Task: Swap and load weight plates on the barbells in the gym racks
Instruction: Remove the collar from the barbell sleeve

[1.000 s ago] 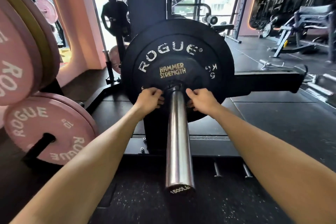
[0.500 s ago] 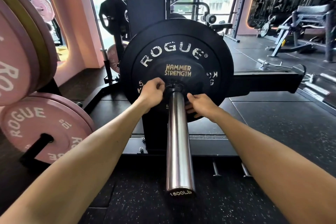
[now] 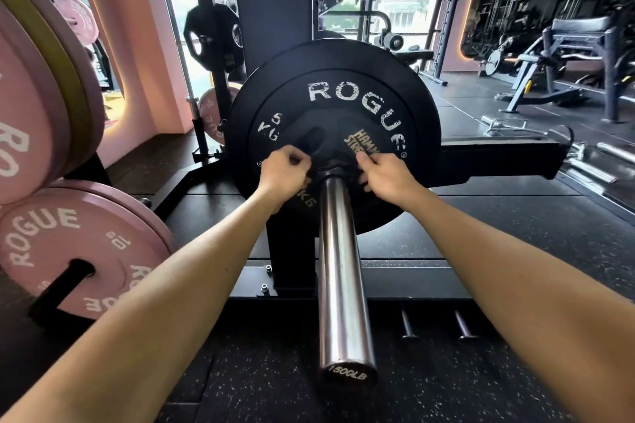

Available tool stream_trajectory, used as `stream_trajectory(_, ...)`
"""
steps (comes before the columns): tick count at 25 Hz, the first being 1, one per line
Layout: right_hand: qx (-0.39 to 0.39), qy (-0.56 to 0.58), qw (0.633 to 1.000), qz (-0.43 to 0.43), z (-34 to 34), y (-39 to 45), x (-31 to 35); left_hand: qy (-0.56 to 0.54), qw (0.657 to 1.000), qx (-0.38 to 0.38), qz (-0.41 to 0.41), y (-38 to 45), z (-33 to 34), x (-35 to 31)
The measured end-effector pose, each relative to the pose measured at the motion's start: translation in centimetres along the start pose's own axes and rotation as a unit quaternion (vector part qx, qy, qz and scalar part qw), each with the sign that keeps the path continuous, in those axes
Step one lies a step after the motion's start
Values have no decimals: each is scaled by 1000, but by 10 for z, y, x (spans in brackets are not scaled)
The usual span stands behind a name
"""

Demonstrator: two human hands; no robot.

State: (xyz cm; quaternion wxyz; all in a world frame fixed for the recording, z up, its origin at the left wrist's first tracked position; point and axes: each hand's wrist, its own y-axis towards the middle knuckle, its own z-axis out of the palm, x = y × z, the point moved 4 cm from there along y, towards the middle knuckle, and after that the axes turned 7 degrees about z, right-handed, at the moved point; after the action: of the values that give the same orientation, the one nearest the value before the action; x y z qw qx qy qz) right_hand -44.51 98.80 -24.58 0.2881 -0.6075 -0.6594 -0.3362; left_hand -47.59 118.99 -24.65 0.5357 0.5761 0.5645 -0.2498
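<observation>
I am gripping the small black plate (image 3: 338,144) with my left hand (image 3: 283,171) and right hand (image 3: 386,175), fingers curled on it, beside the steel bar (image 3: 343,271). It is sitting against the big black plate (image 3: 343,79); it looks stiff, fairly light, best held at its edges.

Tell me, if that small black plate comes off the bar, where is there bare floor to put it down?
Bare rubber floor lies right of the barbell sleeve, between it and the loose bars. Speckled mat by the sleeve's end is free too. The left is crowded with pink plates.
</observation>
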Motion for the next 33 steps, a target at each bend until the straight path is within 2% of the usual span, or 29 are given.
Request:
stream_trajectory(3,8,-67,998,16,-3,-1,9,46,992,62,-105,-7,15,10)
stream_trajectory(7,24,-159,986,55,2,-8,24,-18,983,92,-160,-8,33,9)
stream_trajectory(11,55,-150,982,103,21,-9,27,-109,979,66,-157,-4,42,11)
stream_trajectory(14,35,-66,989,127,31,-6,16,-88,985,68,-133,3,42,13)
stream_trajectory(17,16,-35,993,115,32,-2,11,-81,986,68,-129,4,41,12)
stream_trajectory(23,42,-46,993,102,28,1,12,-103,975,75,-184,0,45,8)
stream_trajectory(28,-6,-64,996,56,29,4,11,-159,974,-12,-159,4,54,29)
stream_trajectory(31,-27,21,998,57,28,4,2,-192,967,-10,-167,-1,55,29)
stream_trajectory(33,-20,198,974,109,31,-1,-16,-260,943,-23,-204,-7,59,34)
